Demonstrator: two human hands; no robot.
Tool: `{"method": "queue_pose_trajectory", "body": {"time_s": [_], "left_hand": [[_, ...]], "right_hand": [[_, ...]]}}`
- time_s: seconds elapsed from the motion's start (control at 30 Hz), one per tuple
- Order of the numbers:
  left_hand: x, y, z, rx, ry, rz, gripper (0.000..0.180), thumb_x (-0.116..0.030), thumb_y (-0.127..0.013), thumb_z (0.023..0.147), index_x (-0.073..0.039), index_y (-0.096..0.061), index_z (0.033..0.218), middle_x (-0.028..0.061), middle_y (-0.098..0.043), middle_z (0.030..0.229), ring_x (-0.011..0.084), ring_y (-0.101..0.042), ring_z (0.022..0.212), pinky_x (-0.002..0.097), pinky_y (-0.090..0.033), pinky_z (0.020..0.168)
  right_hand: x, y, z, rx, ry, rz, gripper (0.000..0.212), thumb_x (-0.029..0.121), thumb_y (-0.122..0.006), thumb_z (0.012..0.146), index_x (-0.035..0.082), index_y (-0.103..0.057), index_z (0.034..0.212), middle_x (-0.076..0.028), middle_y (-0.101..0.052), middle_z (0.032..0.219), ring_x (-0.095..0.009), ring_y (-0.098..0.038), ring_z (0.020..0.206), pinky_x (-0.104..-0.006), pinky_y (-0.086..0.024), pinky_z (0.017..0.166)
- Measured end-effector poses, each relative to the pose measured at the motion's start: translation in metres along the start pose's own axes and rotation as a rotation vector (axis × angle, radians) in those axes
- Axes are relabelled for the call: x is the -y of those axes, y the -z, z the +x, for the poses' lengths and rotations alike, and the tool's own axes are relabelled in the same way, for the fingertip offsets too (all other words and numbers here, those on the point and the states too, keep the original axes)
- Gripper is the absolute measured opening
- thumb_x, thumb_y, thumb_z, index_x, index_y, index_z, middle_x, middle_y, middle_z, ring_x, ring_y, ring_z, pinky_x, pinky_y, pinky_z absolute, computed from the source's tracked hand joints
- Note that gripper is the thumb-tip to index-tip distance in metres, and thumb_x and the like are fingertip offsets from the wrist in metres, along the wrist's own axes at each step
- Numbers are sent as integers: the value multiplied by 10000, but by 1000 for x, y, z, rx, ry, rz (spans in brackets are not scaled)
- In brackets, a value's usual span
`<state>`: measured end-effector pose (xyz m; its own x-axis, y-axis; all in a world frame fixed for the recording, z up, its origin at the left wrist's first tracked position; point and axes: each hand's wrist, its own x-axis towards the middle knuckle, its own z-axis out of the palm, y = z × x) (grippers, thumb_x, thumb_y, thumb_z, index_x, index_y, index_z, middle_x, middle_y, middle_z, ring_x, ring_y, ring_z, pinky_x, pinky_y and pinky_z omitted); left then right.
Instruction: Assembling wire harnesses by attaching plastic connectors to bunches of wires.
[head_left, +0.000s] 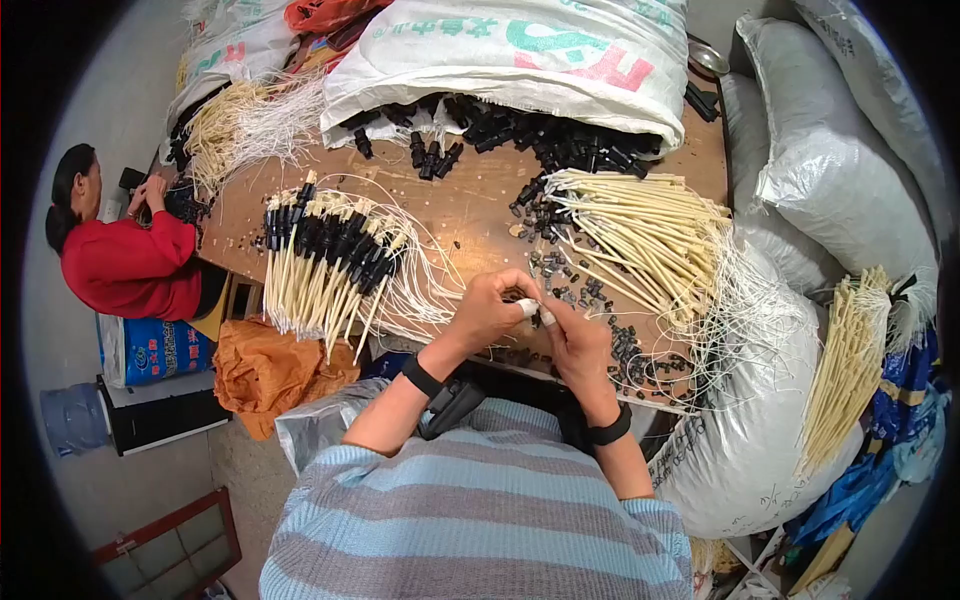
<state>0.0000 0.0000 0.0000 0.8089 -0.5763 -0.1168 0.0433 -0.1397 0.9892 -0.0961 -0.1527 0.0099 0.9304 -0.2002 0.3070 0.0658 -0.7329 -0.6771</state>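
Observation:
My left hand (487,312) and my right hand (580,348) meet over the table's near edge, fingertips pinched together. Whatever they hold between them is too small to make out. White wrappings cover a digit on each hand. Just beyond my fingers lie small dark plastic pieces (568,274), scattered over the wood. To the right is a pile of cream-coloured sleeved cords (650,235) with thin white wire ends. On the left, a bundle of similar cords (318,285) carries black connectors (335,240) at the far ends, its white wires trailing toward my left hand.
A white woven sack (440,75) spills black connectors (560,138) across the back of the wooden table (440,215). Stuffed sacks (830,140) stand at right beside another cord bundle (848,360). A person in red (135,265) works at the far left, near an orange bag (275,370).

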Motion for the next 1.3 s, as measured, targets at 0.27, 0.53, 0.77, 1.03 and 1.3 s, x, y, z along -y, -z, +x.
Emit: {"method": "queue_pose_trajectory", "body": {"time_s": [0.27,0.53,0.77,1.03,1.3], "left_hand": [[10,17,58,-235,-56,464,281,21,-657,738,-50,-621,1008,47,-681,882,142,-650,817,268,-528,739],[32,24,82,-241,-163,606,277,64,-626,740,-40,-657,995,74,-653,837,161,-626,740,306,-504,663],[-18,-27,22,39,15,-13,131,53,-583,787,-37,-643,862,36,-667,818,128,-646,718,265,-514,603],[-10,-30,16,-89,-659,633,313,23,-631,646,-48,-679,947,88,-659,740,251,-619,652,311,-503,584],[-10,-27,8,-135,-58,155,198,40,-595,690,7,-709,849,1,-668,736,42,-550,617,203,-455,566]], "right_hand": [[-19,-9,-11,-67,-333,382,155,70,-623,876,-1,-683,1000,52,-521,632,-22,-437,589,-215,-352,515],[-24,3,-4,-47,-638,640,97,59,-624,880,-2,-680,931,116,-467,628,15,-359,562,-181,-257,492],[-39,-17,3,-2,-612,565,112,75,-613,838,5,-687,885,44,-546,596,-23,-444,553,-221,-363,512],[-23,-16,-2,45,-464,329,150,90,-600,809,72,-703,917,-81,-594,601,-128,-562,513,-284,-425,500],[-10,-14,-2,-244,17,0,142,79,-649,814,75,-672,954,-137,-623,691,-293,-626,583,-345,-479,527]]}}
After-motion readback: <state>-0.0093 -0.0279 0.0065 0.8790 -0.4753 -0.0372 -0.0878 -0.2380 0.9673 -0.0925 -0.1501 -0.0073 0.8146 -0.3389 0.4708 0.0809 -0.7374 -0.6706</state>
